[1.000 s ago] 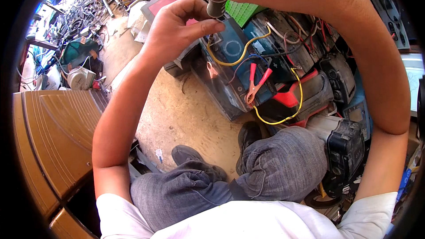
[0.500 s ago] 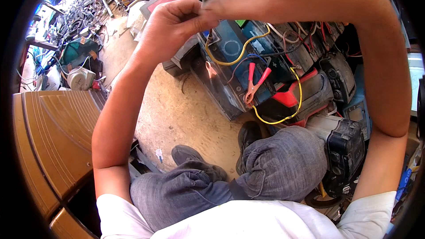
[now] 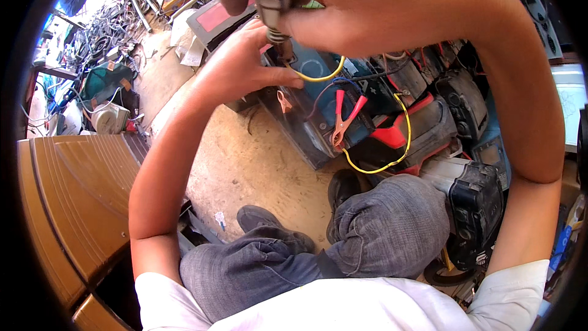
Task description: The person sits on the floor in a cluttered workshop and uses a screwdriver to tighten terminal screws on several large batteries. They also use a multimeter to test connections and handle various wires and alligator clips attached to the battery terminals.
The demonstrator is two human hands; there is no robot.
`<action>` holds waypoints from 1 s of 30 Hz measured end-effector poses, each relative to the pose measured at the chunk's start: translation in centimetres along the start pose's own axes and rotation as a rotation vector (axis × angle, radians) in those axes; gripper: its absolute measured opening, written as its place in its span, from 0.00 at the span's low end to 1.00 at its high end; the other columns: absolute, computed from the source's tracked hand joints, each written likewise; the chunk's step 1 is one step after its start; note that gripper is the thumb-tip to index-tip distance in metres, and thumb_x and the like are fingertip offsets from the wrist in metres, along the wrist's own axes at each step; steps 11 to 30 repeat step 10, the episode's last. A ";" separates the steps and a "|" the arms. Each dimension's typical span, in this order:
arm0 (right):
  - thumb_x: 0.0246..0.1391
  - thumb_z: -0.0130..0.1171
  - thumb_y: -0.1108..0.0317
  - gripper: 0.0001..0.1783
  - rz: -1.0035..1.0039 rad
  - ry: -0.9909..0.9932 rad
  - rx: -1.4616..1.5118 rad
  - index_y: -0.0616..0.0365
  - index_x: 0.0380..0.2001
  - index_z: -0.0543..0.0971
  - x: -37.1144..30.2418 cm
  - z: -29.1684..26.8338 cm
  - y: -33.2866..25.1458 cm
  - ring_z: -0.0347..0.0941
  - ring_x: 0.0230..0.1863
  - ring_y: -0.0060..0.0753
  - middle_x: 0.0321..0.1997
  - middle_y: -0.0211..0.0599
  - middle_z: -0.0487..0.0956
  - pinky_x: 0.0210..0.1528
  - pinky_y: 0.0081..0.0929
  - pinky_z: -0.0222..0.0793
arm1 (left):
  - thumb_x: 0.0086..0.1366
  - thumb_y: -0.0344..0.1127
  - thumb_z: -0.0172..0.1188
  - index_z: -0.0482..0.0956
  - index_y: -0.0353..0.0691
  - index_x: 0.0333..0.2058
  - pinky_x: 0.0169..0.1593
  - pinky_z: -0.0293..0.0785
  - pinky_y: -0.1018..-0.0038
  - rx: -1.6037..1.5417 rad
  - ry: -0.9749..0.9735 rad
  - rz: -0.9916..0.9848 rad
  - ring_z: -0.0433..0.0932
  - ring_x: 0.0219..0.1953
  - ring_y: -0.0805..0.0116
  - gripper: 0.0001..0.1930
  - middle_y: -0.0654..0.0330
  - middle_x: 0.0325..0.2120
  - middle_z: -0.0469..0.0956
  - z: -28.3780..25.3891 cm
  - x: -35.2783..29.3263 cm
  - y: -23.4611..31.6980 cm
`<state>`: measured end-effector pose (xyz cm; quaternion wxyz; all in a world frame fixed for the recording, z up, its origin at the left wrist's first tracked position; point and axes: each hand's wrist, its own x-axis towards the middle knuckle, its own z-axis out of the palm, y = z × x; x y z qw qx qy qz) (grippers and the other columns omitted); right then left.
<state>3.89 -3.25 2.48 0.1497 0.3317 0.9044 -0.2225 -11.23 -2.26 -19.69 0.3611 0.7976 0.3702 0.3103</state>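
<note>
At the top my right hand [image 3: 355, 12] is closed round a grey cylindrical tool [image 3: 271, 3] with a dark top and a ridged lower end. It points down toward a blue-topped battery [image 3: 315, 64]; its exact kind I cannot make out. Just left of the tool's lower end, my left hand [image 3: 242, 64] has its thumb and fingers apart, the fingertips partly hidden behind the tool. A yellow wire [image 3: 321, 78] loops over the battery from near the tool. Resting on the battery's near end is a red-handled clip [image 3: 344, 119]. A copper-coloured clip [image 3: 283, 102] hangs at its side.
Black-and-red battery cases [image 3: 401, 129] and a black case [image 3: 474, 205] crowd the right side. To the left stands a brown ribbed panel [image 3: 79, 190]. Tangled cables [image 3: 98, 30] cover the far left floor. My shoes [image 3: 260, 217] rest on the tan floor.
The right hand and tool have come lower and slightly left in the picture. The left hand's thumb and fingers have spread from a pinch near the tool.
</note>
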 end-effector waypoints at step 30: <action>0.49 0.61 0.66 0.17 -0.207 0.179 -0.273 0.60 0.42 0.79 1.2 0.9 1.8 0.78 0.40 0.42 0.36 0.51 0.79 0.41 0.34 0.73 | 0.45 0.44 0.77 0.78 0.37 0.30 0.42 0.71 0.66 -0.060 0.175 -0.181 0.73 0.39 0.61 0.21 0.53 0.35 0.76 2.7 0.7 0.5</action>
